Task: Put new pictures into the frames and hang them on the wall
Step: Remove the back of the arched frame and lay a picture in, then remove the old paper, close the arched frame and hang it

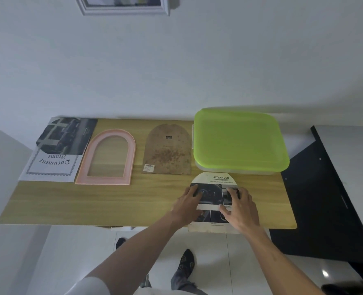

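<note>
An arch-shaped printed picture (215, 180) headed "ADVANCED" lies at the wooden table's (116, 201) front right, its lower end over the edge. My left hand (188, 204) presses flat on its left side, and my right hand (239, 206) presses on its right side with fingers spread. A pink arched frame (107, 156) lies empty at mid-left. Its brown arched backing board (167, 153) lies beside it, hanger side up. A "Document Frame" sheet (53, 167) sits at the far left with a dark photo print (67, 135) on top. A white frame (123, 6) hangs on the wall above.
A clear box with a lime-green lid (240, 139) stands at the table's back right, just behind the picture. A black cabinet (325, 199) adjoins the table's right end. White floor tiles and my feet show below the front edge.
</note>
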`<state>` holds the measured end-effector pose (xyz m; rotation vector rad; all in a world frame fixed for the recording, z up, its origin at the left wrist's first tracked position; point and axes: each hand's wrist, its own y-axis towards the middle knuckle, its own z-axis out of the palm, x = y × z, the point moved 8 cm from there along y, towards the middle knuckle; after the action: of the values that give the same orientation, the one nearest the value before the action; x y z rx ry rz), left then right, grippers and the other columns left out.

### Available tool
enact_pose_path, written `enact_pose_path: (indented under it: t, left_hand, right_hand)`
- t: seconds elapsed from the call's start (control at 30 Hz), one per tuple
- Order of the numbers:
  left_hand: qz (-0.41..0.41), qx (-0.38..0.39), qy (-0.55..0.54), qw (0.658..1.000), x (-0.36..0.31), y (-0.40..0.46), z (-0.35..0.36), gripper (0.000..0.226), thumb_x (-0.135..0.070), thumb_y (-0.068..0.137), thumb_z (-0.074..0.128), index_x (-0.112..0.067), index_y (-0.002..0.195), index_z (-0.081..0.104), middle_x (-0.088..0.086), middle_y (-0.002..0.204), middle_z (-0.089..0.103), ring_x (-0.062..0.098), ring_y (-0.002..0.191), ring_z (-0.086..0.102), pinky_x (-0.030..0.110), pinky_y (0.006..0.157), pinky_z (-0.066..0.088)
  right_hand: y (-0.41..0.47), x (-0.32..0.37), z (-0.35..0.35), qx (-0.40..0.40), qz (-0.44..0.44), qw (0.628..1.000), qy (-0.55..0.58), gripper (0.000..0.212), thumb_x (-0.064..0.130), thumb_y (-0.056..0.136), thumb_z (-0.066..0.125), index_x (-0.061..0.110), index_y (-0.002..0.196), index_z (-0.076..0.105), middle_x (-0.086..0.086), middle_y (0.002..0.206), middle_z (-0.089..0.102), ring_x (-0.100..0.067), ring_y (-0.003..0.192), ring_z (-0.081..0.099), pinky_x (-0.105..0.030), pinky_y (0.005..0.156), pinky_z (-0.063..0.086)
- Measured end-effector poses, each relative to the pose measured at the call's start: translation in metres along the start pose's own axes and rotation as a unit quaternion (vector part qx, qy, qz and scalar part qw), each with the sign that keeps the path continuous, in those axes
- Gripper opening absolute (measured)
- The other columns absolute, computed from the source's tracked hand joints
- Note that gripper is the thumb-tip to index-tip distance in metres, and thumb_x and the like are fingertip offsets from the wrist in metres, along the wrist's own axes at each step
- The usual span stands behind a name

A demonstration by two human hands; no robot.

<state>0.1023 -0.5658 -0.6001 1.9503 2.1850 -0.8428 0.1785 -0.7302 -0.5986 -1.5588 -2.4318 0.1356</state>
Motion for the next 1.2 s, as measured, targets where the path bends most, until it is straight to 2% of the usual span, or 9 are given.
enact_pose_path:
  t: [0.17, 0.33, 0.53, 0.63, 0.8, 0.93, 1.03, 1.13, 1.2]
  left_hand:
    - [0.019, -0.079, -0.022, 0.996, 0.016, -0.01, -0.022, 0.063, -0.037, 0.093, 0.059, -0.015, 0.146, 0.033, 0.006, 0.154, 0.025, 0.025, 0.141, 0.027, 0.043, 0.108, 0.04]
    - [-0.029, -0.127, -0.024, 0.991, 0.06, -0.022, -0.053, 0.056, -0.038, 0.095, 0.054, -0.014, 0.143, 0.037, 0.004, 0.15, 0.033, 0.024, 0.136, 0.035, 0.042, 0.106, 0.042]
    - [-0.063, -0.171, -0.014, 0.983, 0.134, -0.046, -0.099, 0.057, -0.037, 0.094, 0.057, -0.012, 0.142, 0.04, 0.007, 0.148, 0.037, 0.027, 0.133, 0.04, 0.04, 0.1, 0.044]
    - [-0.083, -0.189, -0.012, 0.978, 0.18, -0.063, -0.122, 0.052, -0.035, 0.093, 0.057, -0.012, 0.138, 0.044, 0.007, 0.143, 0.042, 0.027, 0.129, 0.042, 0.041, 0.1, 0.045]
    - [-0.124, -0.213, -0.03, 0.969, 0.266, -0.092, -0.158, 0.05, -0.032, 0.095, 0.056, -0.011, 0.139, 0.046, 0.007, 0.142, 0.044, 0.026, 0.127, 0.044, 0.043, 0.1, 0.045]
    - [-0.16, -0.22, -0.031, 0.962, 0.339, -0.111, -0.184, 0.049, -0.035, 0.095, 0.055, -0.014, 0.138, 0.045, 0.003, 0.142, 0.043, 0.024, 0.127, 0.044, 0.041, 0.092, 0.048]
    - [-0.176, -0.218, -0.02, 0.96, 0.389, -0.121, -0.203, 0.046, -0.035, 0.096, 0.054, -0.014, 0.136, 0.047, 0.005, 0.14, 0.045, 0.025, 0.128, 0.044, 0.04, 0.093, 0.048]
    - [-0.186, -0.216, -0.011, 0.958, 0.425, -0.13, -0.219, 0.045, -0.033, 0.096, 0.055, -0.012, 0.135, 0.048, 0.007, 0.144, 0.044, 0.026, 0.133, 0.042, 0.04, 0.098, 0.046]
    - [-0.187, -0.204, -0.01, 0.961, 0.448, -0.132, -0.228, 0.047, -0.032, 0.095, 0.056, -0.012, 0.136, 0.046, 0.007, 0.146, 0.042, 0.027, 0.131, 0.043, 0.04, 0.099, 0.046]
  right_hand:
    - [-0.001, 0.013, -0.018, -0.086, -0.038, 0.995, 0.033, 0.059, 0.048, 0.075, 0.075, 0.012, 0.119, 0.059, -0.011, 0.118, 0.056, -0.031, 0.105, 0.057, -0.042, 0.079, 0.053]
    - [0.013, 0.069, -0.027, -0.086, -0.098, 0.99, 0.046, 0.058, 0.053, 0.082, 0.065, 0.016, 0.125, 0.057, -0.008, 0.125, 0.058, -0.028, 0.113, 0.057, -0.043, 0.09, 0.052]
    - [0.037, 0.165, -0.029, -0.082, -0.159, 0.983, 0.051, 0.059, 0.054, 0.085, 0.061, 0.009, 0.122, 0.057, -0.012, 0.123, 0.058, -0.029, 0.109, 0.059, -0.041, 0.089, 0.053]
    - [0.049, 0.218, -0.031, -0.083, -0.179, 0.978, 0.064, 0.06, 0.055, 0.087, 0.058, 0.012, 0.127, 0.055, -0.011, 0.123, 0.058, -0.028, 0.108, 0.059, -0.04, 0.089, 0.053]
    - [0.069, 0.313, -0.023, -0.054, -0.2, 0.975, 0.082, 0.058, 0.057, 0.086, 0.058, 0.019, 0.129, 0.052, -0.007, 0.127, 0.054, -0.025, 0.099, 0.061, -0.038, 0.07, 0.058]
    - [0.09, 0.393, -0.015, -0.054, -0.24, 0.967, 0.071, 0.057, 0.05, 0.083, 0.067, 0.016, 0.125, 0.054, -0.01, 0.122, 0.058, -0.028, 0.096, 0.064, -0.039, 0.069, 0.059]
    - [0.109, 0.445, -0.01, -0.055, -0.248, 0.966, 0.05, 0.058, 0.048, 0.082, 0.07, 0.011, 0.124, 0.057, -0.013, 0.121, 0.059, -0.031, 0.101, 0.064, -0.041, 0.077, 0.058]
    - [0.12, 0.486, -0.005, -0.024, -0.244, 0.969, 0.035, 0.061, 0.052, 0.089, 0.059, 0.013, 0.135, 0.05, -0.014, 0.136, 0.051, -0.031, 0.121, 0.053, -0.042, 0.097, 0.05]
    - [0.124, 0.514, -0.001, -0.006, -0.243, 0.97, 0.028, 0.061, 0.051, 0.092, 0.056, 0.014, 0.139, 0.045, -0.013, 0.141, 0.046, -0.031, 0.126, 0.049, -0.042, 0.102, 0.045]
